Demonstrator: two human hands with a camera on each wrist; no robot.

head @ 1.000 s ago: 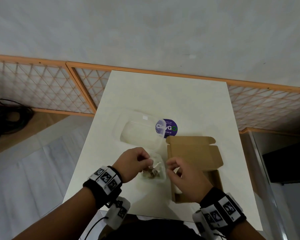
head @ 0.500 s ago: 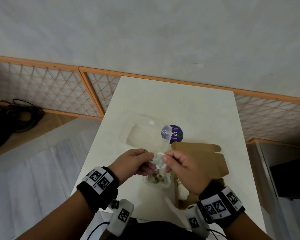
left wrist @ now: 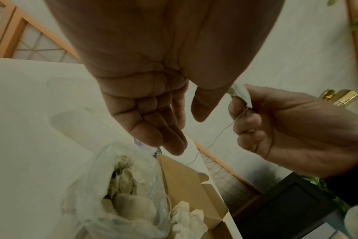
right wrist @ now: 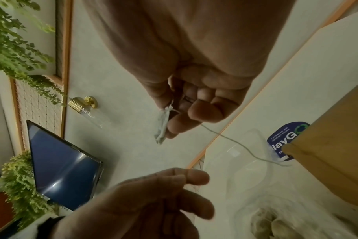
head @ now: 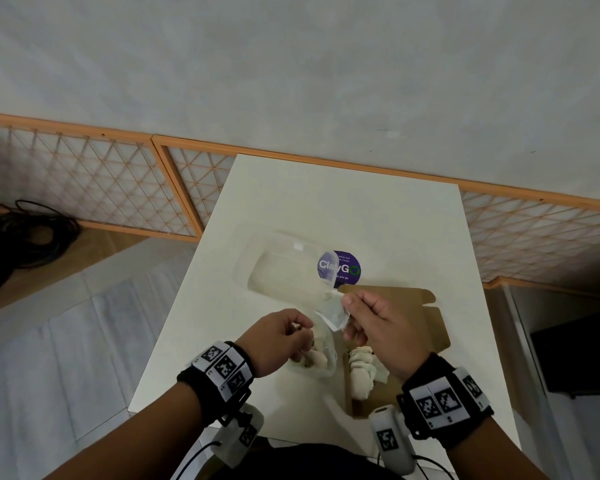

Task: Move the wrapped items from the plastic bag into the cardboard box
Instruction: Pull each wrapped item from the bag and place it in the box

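Pinching a small white wrapped item (head: pixel 332 310) with a trailing string, your right hand (head: pixel 383 332) holds it above the table (head: pixel 361 209), left of the open cardboard box (head: pixel 400 317). Your left hand (head: pixel 278 341), fingers loosely curled, hovers over the plastic bag (left wrist: pixel 121 190), which lies just left of the box.

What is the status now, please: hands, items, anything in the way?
Right hand pinches wrapped item, thread dangling. Left hand empty above plastic bag. Cardboard box open, path free.
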